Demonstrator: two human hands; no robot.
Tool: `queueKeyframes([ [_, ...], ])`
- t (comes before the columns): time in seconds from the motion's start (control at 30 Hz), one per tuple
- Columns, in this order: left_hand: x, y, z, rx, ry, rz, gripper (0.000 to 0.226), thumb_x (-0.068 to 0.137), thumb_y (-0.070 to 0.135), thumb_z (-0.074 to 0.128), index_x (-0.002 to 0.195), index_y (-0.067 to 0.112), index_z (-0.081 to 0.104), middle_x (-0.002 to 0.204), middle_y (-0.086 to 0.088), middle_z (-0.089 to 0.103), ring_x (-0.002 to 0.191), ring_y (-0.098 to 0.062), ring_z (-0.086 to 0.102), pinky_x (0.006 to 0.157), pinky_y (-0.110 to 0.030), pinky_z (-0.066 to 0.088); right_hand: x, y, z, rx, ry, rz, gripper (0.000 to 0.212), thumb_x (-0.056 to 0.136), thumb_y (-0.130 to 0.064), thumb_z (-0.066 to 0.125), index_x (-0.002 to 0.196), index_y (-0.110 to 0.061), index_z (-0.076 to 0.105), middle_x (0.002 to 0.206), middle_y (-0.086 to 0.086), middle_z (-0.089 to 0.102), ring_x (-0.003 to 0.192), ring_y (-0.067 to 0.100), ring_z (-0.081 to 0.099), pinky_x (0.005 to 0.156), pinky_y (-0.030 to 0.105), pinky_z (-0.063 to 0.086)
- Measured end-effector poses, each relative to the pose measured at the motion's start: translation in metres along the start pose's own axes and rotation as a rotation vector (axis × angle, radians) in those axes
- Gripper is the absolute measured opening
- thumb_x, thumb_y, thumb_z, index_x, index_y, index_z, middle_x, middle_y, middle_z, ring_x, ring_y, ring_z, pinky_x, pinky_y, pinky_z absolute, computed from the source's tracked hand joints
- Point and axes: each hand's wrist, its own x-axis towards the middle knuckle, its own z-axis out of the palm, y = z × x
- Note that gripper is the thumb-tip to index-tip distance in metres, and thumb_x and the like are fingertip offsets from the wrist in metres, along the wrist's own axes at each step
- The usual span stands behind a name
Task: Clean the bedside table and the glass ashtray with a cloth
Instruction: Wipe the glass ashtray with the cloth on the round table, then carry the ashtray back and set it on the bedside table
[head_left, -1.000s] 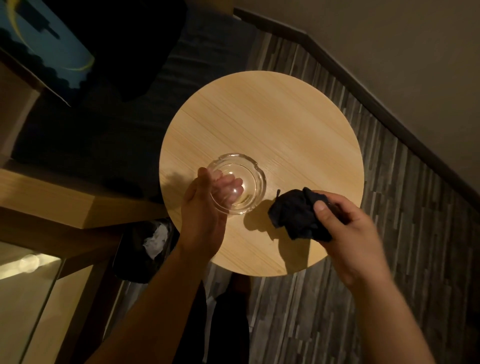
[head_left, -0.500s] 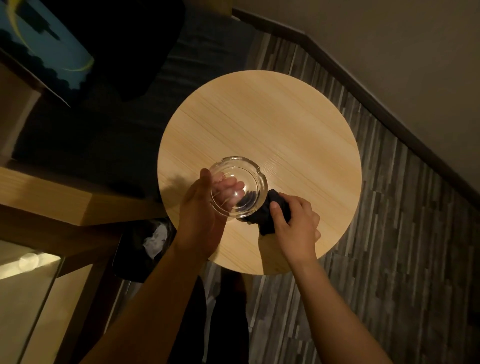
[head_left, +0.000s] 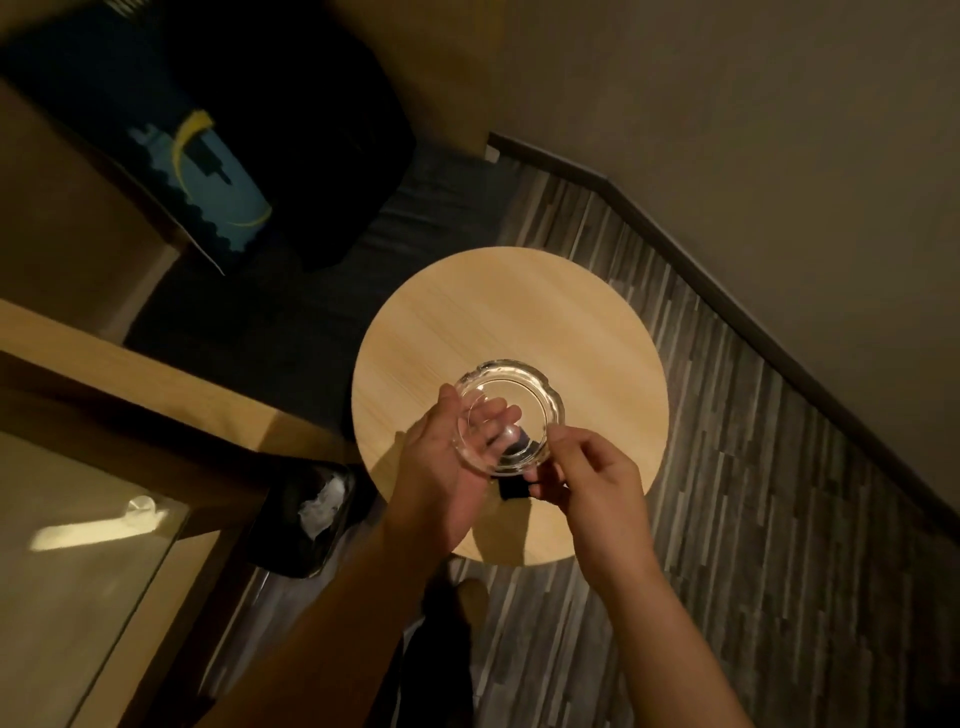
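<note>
A clear glass ashtray (head_left: 524, 387) is lifted above the round light-wood bedside table (head_left: 509, 312). My left hand (head_left: 436, 467) holds it from the left and below, the fingers showing through the glass. My right hand (head_left: 587, 478) grips a dark cloth (head_left: 511, 488) and presses it against the ashtray's underside at its near right edge. Most of the cloth is hidden behind the glass and my fingers.
A black waste bin (head_left: 306, 514) with white paper stands on the floor left of the table. A wooden ledge (head_left: 130, 374) and a glass-topped surface (head_left: 78, 571) lie to the left. A dark bag (head_left: 291, 135) sits behind. The wall's skirting (head_left: 779, 343) runs along the right.
My right hand brought the cloth from the tabletop in under the ashtray. My left hand raised the ashtray a little. The view has shifted, so the table sits lower and farther right.
</note>
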Motion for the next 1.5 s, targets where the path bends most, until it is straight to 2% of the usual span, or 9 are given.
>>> queueKeyframes([
  [0.2,-0.067,0.044,0.02,0.07,-0.002,0.0,0.043,0.107,0.042,0.05,0.129,0.008,0.065,0.115,-0.015,0.079,0.106,-0.027,0.077,0.083,-0.04,0.062,-0.044,-0.067,0.0,-0.071,-0.107,-0.036,0.019,0.099,-0.022,0.066,0.095,-0.01,0.079,0.064,0.006,0.068,0.057,0.019,0.065,0.055,0.027,0.057],
  [0.37,-0.119,0.096,0.028,0.334,0.083,0.119,0.036,0.102,0.034,0.058,0.08,0.022,0.085,0.087,-0.004,0.077,0.086,-0.023,0.066,0.086,-0.041,0.052,-0.069,-0.113,0.01,-0.178,-0.212,-0.086,0.02,0.099,-0.029,0.065,0.094,-0.017,0.08,0.067,0.0,0.068,0.056,0.013,0.065,0.055,0.029,0.059],
  [0.53,-0.167,0.135,0.015,0.477,0.118,0.187,0.042,0.101,0.048,0.056,0.112,0.014,0.079,0.111,-0.014,0.08,0.117,-0.04,0.07,0.111,-0.059,0.049,-0.091,-0.148,0.035,-0.309,-0.403,-0.212,0.021,0.1,-0.029,0.064,0.093,-0.024,0.083,0.07,0.003,0.066,0.064,0.012,0.06,0.068,0.029,0.06],
  [0.63,-0.191,0.15,-0.006,0.508,0.197,0.204,0.042,0.104,0.048,0.057,0.111,0.012,0.078,0.104,-0.013,0.078,0.104,-0.037,0.07,0.099,-0.048,0.056,-0.107,-0.161,0.059,-0.379,-0.496,-0.239,0.023,0.101,-0.028,0.063,0.09,-0.028,0.083,0.07,-0.001,0.068,0.063,0.009,0.063,0.069,0.028,0.061],
  [0.77,-0.228,0.161,-0.041,0.401,0.323,0.243,0.037,0.102,0.043,0.061,0.104,0.011,0.078,0.098,-0.017,0.08,0.096,-0.032,0.074,0.098,-0.051,0.057,-0.129,-0.165,0.099,-0.447,-0.598,-0.232,0.021,0.101,-0.032,0.064,0.093,-0.029,0.082,0.08,0.0,0.073,0.071,0.01,0.068,0.072,0.026,0.061],
  [0.93,-0.269,0.17,-0.097,0.336,0.434,0.403,0.027,0.107,0.036,0.057,0.104,0.015,0.073,0.089,-0.007,0.077,0.066,-0.011,0.073,0.059,-0.024,0.058,-0.163,-0.156,0.162,-0.385,-0.757,-0.11,0.013,0.098,-0.02,0.069,0.108,-0.025,0.075,0.089,0.001,0.076,0.079,0.011,0.073,0.072,0.027,0.062],
  [1.07,-0.301,0.182,-0.149,0.135,0.536,0.438,0.034,0.105,0.039,0.058,0.107,0.009,0.073,0.08,-0.008,0.077,0.068,-0.019,0.072,0.063,-0.031,0.059,-0.193,-0.135,0.22,-0.402,-0.844,-0.103,0.019,0.093,-0.01,0.073,0.111,-0.015,0.072,0.1,0.007,0.077,0.086,0.015,0.073,0.072,0.029,0.061],
  [1.27,-0.35,0.202,-0.234,0.005,0.558,0.523,0.037,0.108,0.032,0.052,0.105,-0.001,0.07,0.081,-0.014,0.07,0.067,-0.023,0.068,0.063,-0.035,0.057,-0.245,-0.09,0.306,-0.425,-0.937,-0.085,0.012,0.091,-0.008,0.075,0.101,-0.015,0.075,0.091,0.005,0.079,0.078,0.012,0.076,0.066,0.025,0.059],
  [1.5,-0.402,0.232,-0.336,-0.079,0.65,0.554,0.041,0.109,0.026,0.051,0.11,-0.011,0.067,0.084,-0.017,0.067,0.066,-0.023,0.065,0.057,-0.03,0.057,-0.319,-0.037,0.403,-0.5,-1.058,-0.071,0.015,0.094,-0.01,0.07,0.109,-0.008,0.074,0.103,0.015,0.079,0.094,0.028,0.076,0.085,0.043,0.064],
])
